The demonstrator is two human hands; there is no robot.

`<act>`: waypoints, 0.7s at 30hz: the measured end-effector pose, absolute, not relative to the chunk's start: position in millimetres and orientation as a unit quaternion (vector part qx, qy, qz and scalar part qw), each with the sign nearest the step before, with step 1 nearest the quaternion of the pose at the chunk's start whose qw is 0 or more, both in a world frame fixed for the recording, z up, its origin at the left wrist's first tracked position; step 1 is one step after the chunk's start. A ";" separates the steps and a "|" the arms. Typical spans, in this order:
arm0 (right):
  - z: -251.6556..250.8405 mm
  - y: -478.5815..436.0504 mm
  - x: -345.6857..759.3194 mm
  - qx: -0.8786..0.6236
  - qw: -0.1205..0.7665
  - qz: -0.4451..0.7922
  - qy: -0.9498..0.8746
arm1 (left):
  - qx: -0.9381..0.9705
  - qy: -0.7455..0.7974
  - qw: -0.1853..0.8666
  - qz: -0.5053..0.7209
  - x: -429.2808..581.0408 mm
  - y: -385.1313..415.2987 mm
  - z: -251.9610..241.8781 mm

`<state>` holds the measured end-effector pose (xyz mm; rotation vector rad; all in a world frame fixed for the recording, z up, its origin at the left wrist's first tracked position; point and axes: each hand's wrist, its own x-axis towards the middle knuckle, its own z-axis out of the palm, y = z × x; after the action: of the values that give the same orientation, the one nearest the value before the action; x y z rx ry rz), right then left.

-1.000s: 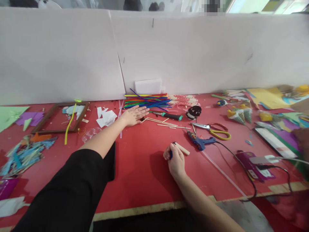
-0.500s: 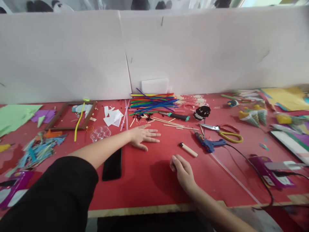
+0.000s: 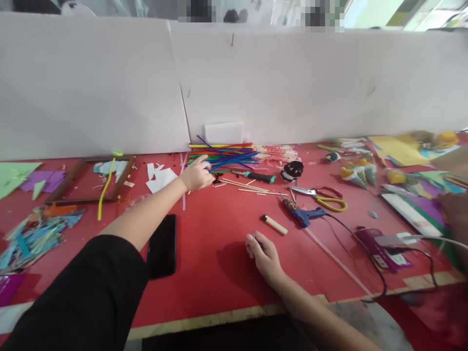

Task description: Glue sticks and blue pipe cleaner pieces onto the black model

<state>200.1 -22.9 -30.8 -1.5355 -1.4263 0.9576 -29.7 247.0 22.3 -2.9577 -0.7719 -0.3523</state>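
Note:
My left hand (image 3: 198, 174) reaches to the near left edge of a pile of coloured pipe cleaners (image 3: 237, 158). Its fingers are slightly bent and apart, and nothing shows in them. Small black bits (image 3: 218, 181) lie just beside its fingertips. Closer to me, my right hand (image 3: 263, 253) rests on the table, closed, with a small dark blue bit showing between the fingers; what it is I cannot make out. A cream lighter (image 3: 275, 224) lies just beyond it. The blue glue gun (image 3: 302, 213) is to its right, and thin wooden sticks (image 3: 248, 186) lie farther back.
A black phone (image 3: 162, 247) lies beneath my left forearm. Scissors (image 3: 321, 196), a craft knife (image 3: 258, 176) and a black-and-white round item (image 3: 292, 170) are at centre right. A cable runs to a purple power strip (image 3: 383, 249). Another person's hand (image 3: 455, 209) is at the right edge.
My left hand has lifted from lying flat and moved forward and left to the pipe cleaners, its fingers bending. My right hand stays closed. Another person's arm has appeared at right.

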 end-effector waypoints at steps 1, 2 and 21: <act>-28.4 -20.1 200.1 -0.614 0.390 0.372 -0.576 | -0.957 -0.263 0.034 -0.114 -28.1 241.1 21.8; -25.2 -15.5 200.7 -0.620 0.369 0.363 -0.589 | -0.953 -0.277 0.036 -0.116 -26.8 234.5 21.1; 53.4 136.2 254.0 -0.644 0.072 0.000 -0.762 | -0.878 -0.419 -0.048 -0.226 -29.9 120.6 16.5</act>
<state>254.0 136.2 53.4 -1.9352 -2.2903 0.0011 -29.9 120.6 16.5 -2.8470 -1.3578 -0.7340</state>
